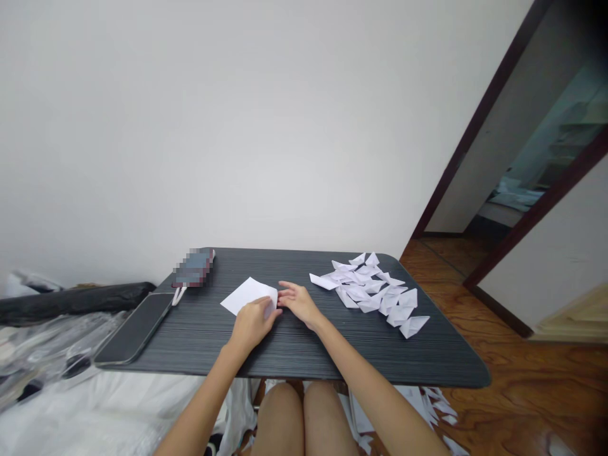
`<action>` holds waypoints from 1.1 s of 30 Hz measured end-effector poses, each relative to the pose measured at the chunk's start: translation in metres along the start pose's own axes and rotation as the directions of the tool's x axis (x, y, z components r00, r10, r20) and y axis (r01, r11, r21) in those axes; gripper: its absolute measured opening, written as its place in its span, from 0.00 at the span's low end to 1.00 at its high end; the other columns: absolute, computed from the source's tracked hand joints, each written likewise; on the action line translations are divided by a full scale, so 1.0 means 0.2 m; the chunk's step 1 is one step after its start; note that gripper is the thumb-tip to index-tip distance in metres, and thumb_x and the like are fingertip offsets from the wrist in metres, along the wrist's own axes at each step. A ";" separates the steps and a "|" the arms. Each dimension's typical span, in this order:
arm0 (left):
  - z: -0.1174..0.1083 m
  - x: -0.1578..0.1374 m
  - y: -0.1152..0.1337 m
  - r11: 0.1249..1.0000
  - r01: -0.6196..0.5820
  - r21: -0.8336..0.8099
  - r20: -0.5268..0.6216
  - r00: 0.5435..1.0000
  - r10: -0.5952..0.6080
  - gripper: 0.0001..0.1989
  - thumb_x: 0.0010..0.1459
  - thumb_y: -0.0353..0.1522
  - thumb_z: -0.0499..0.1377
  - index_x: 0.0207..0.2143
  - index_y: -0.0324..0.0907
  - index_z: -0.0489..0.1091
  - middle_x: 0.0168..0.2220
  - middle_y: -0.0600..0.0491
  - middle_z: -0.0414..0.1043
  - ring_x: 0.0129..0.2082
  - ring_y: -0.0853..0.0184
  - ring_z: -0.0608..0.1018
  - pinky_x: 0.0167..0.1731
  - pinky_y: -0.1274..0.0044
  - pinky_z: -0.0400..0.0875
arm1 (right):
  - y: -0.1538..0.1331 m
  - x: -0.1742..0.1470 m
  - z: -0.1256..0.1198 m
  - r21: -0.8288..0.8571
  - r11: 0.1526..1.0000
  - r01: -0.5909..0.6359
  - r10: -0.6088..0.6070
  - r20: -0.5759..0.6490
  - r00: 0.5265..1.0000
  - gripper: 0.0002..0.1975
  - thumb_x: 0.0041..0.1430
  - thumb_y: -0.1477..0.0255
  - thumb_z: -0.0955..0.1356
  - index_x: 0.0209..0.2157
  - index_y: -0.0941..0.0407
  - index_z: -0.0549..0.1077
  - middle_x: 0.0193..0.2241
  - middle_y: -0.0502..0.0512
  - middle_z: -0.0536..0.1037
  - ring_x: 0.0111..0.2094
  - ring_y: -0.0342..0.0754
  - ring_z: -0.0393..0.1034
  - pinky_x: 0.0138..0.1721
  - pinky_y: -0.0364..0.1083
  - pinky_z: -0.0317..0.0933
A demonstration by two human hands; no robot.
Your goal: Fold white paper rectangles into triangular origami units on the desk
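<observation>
A white sheet of paper (246, 294) lies at an angle on the dark table, its right edge bent upward. My left hand (254, 323) is closed on the near right part of the sheet, thumb toward the raised edge. My right hand (298, 303) is just right of that edge, fingers stretched out and slightly apart, the tips at or against the paper; whether they touch it is hard to tell. Right of my hands, several folded white paper boats (375, 285) lie in a loose cluster.
The black table (294, 361) stands against a white wall. On its left are a phone-like device with a blurred screen (194, 267) and a dark flat tablet-like slab (135, 329). Plastic-wrapped items (57, 342) lie left of the table. More paper pieces (439, 405) are on the floor below.
</observation>
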State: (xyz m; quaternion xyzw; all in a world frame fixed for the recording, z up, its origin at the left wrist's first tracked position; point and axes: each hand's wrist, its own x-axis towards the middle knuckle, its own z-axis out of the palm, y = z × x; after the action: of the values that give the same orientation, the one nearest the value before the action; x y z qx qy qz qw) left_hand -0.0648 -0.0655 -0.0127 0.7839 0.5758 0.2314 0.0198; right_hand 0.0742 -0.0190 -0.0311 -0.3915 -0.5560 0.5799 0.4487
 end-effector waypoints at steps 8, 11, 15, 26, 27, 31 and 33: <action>0.05 0.09 -0.11 0.942 0.088 -0.323 -0.082 0.989 -0.120 0.16 0.45 0.43 0.57 0.31 0.41 0.73 0.33 0.50 0.75 0.35 0.63 0.75 0.37 0.75 0.66 | 0.03 0.08 0.00 0.134 0.990 0.048 -0.057 0.062 0.996 0.18 0.35 0.70 0.71 0.33 0.61 0.72 0.29 0.56 0.76 0.32 0.48 0.70 0.40 0.51 0.61; 0.06 0.09 -0.13 0.904 0.119 -0.411 -0.072 0.984 -0.163 0.16 0.42 0.42 0.59 0.31 0.42 0.73 0.33 0.51 0.75 0.36 0.62 0.75 0.39 0.73 0.66 | 0.03 0.08 0.00 0.142 0.988 0.054 -0.065 0.074 0.995 0.20 0.34 0.70 0.72 0.34 0.61 0.71 0.29 0.55 0.75 0.32 0.47 0.70 0.40 0.50 0.61; 0.07 0.09 -0.14 0.864 0.147 -0.482 -0.042 0.981 -0.190 0.17 0.41 0.42 0.60 0.32 0.41 0.73 0.34 0.51 0.74 0.36 0.63 0.75 0.40 0.73 0.66 | 0.03 0.08 -0.01 0.138 0.990 0.034 -0.046 0.091 0.995 0.19 0.34 0.71 0.72 0.34 0.61 0.71 0.29 0.55 0.75 0.32 0.47 0.70 0.41 0.50 0.60; 0.01 0.08 -0.13 0.879 0.230 -0.417 -0.252 0.900 -0.355 0.12 0.48 0.36 0.52 0.18 0.37 0.66 0.17 0.56 0.66 0.21 0.70 0.70 0.23 0.81 0.63 | 0.05 0.09 0.02 -0.106 0.993 0.056 -0.057 -0.002 0.998 0.12 0.42 0.80 0.61 0.33 0.60 0.69 0.19 0.49 0.73 0.17 0.40 0.66 0.18 0.38 0.60; -0.01 0.08 -0.13 0.872 0.241 -0.426 -0.361 0.839 -0.408 0.12 0.48 0.36 0.52 0.19 0.37 0.66 0.18 0.56 0.65 0.20 0.71 0.69 0.23 0.81 0.63 | 0.06 0.09 0.03 -0.156 0.987 0.048 -0.052 -0.022 0.998 0.13 0.43 0.80 0.61 0.34 0.60 0.68 0.17 0.47 0.71 0.14 0.39 0.65 0.15 0.37 0.57; -0.10 0.10 -0.09 0.907 0.159 -0.389 -0.679 0.616 -0.399 0.09 0.50 0.35 0.52 0.22 0.39 0.61 0.22 0.56 0.63 0.23 0.73 0.68 0.26 0.82 0.63 | 0.08 0.13 0.12 -0.268 0.962 0.043 -0.055 -0.039 0.998 0.15 0.46 0.79 0.60 0.39 0.60 0.65 0.13 0.43 0.66 0.12 0.39 0.64 0.12 0.37 0.53; -0.15 0.13 -0.06 0.933 0.122 -0.339 -0.725 0.598 -0.342 0.10 0.52 0.34 0.51 0.21 0.39 0.59 0.21 0.56 0.60 0.23 0.73 0.66 0.27 0.82 0.64 | 0.08 0.16 0.18 -0.316 0.948 0.038 -0.063 -0.069 0.996 0.16 0.47 0.78 0.61 0.41 0.60 0.63 0.11 0.42 0.65 0.12 0.39 0.62 0.15 0.37 0.55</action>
State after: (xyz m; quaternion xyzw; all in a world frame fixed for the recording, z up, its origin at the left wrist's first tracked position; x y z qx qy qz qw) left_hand -0.0816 -0.0452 0.0200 0.5164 0.5908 0.6120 -0.0982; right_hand 0.0302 0.0010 -0.0427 -0.4661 -0.6331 0.4562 0.4169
